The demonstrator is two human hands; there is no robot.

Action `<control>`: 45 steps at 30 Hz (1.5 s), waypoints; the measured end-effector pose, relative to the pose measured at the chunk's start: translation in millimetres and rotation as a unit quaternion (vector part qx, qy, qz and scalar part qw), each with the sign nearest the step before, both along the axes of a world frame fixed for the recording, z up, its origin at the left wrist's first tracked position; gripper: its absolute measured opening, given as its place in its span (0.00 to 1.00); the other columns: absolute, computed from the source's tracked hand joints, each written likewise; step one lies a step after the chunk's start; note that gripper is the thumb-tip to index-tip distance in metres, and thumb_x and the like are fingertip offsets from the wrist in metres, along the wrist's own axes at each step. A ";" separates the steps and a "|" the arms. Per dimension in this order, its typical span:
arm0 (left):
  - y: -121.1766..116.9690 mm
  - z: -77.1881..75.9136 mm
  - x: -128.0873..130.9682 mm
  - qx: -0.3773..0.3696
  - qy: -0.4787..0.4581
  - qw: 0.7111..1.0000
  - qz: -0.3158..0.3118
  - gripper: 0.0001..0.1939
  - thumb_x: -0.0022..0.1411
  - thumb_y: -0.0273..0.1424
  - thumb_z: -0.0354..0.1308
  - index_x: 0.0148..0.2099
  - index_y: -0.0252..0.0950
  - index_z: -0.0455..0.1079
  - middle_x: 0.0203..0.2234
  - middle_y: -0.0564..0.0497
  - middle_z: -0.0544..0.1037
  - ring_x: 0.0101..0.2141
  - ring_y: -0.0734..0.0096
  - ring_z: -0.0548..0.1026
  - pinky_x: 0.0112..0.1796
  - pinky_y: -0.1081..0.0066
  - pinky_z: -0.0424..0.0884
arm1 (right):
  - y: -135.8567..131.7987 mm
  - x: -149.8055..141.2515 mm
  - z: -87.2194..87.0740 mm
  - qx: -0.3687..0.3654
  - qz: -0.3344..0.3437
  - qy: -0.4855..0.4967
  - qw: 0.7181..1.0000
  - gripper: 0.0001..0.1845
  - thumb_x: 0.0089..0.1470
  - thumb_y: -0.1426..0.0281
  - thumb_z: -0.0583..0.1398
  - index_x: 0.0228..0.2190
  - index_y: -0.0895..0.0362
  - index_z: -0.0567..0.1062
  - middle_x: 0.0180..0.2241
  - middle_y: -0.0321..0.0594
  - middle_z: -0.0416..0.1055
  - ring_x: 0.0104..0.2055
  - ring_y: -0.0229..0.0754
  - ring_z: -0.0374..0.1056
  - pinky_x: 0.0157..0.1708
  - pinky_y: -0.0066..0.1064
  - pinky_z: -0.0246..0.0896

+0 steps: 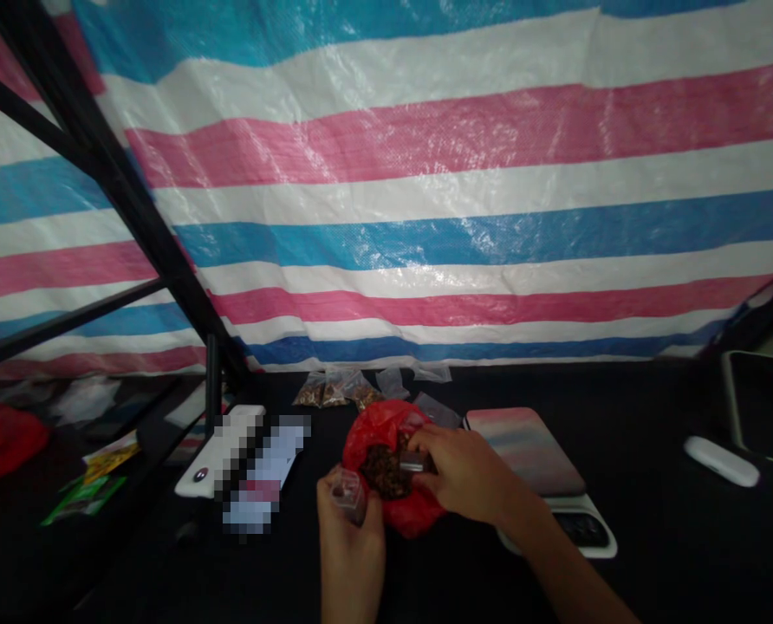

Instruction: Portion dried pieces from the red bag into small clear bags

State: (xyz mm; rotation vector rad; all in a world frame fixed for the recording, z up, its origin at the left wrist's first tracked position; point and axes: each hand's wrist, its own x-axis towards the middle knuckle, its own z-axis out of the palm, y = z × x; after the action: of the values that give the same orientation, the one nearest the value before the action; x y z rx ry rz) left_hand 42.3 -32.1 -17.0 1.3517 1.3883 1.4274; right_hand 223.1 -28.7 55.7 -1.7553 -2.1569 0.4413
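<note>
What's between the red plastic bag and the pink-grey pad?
Head view: a clear plastic bag, and lower down the right hand, which reaches into the red plastic bag.

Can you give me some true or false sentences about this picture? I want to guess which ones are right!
1. The red plastic bag has brown crumbly stuff inside. True.
2. The left hand holds a small clear plastic packet. True.
3. The tarp behind the table has green and yellow stripes. False: its stripes are pink, white and blue.
4. Small clear bags of brown stuff lie on the table beyond the red plastic bag. True.
5. The right hand lies flat on the table, far from the bag. False: it is up at the mouth of the red plastic bag, by a small shiny piece.
</note>
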 end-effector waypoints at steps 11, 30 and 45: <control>16.0 -0.5 0.8 -0.052 -0.096 0.994 -0.009 0.10 0.54 0.32 0.59 0.37 0.39 0.61 0.27 0.58 0.66 0.26 0.74 0.67 0.29 0.74 0.67 | 6.9 -14.5 -10.9 0.013 0.000 -0.007 1.000 0.18 0.54 0.75 0.63 0.45 0.48 0.77 0.47 0.36 0.77 0.45 0.47 0.76 0.39 0.32 0.61; 39.9 44.8 -19.3 0.074 0.097 0.992 -0.015 0.11 0.60 0.38 0.61 0.42 0.38 0.69 0.36 0.50 0.75 0.37 0.63 0.74 0.39 0.66 0.71 | 16.7 -11.1 -24.0 0.026 -0.070 0.174 0.982 0.17 0.54 0.77 0.61 0.44 0.49 0.76 0.43 0.36 0.81 0.46 0.45 0.77 0.45 0.33 0.65; 89.0 37.7 2.2 0.093 0.336 0.887 -0.304 0.07 0.64 0.32 0.56 0.45 0.40 0.68 0.37 0.49 0.81 0.37 0.58 0.79 0.38 0.65 0.68 | 20.2 -11.1 -17.0 0.197 -0.004 0.190 0.962 0.15 0.59 0.76 0.58 0.47 0.51 0.75 0.48 0.42 0.74 0.51 0.48 0.70 0.52 0.42 0.64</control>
State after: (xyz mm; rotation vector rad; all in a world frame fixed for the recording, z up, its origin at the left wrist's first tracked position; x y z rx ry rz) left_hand 44.5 56.9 20.7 2.2994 1.0498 0.6941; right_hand 212.0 -8.5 38.6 -1.3352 -1.8146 0.2904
